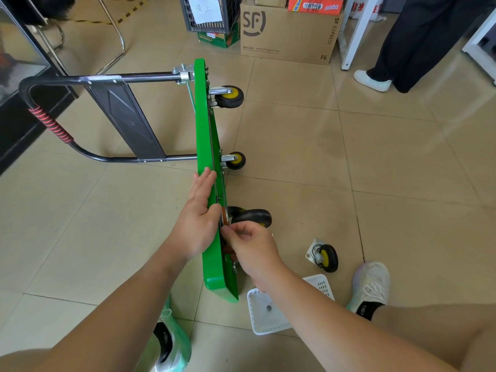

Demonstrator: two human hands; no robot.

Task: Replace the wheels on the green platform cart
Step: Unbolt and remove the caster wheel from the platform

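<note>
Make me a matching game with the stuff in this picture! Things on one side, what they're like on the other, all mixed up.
1 left hand
2 loose wheel
3 white basket
4 cardboard box

A yellow hub, black tyre
B flat against the green cart
C far off, beside the dark crate
D holding one small metal part

Pairs: 1-B, 2-A, 3-D, 4-C

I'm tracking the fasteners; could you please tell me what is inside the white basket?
One small dark nut or washer lies in the white basket; the right forearm hides its middle.
</note>
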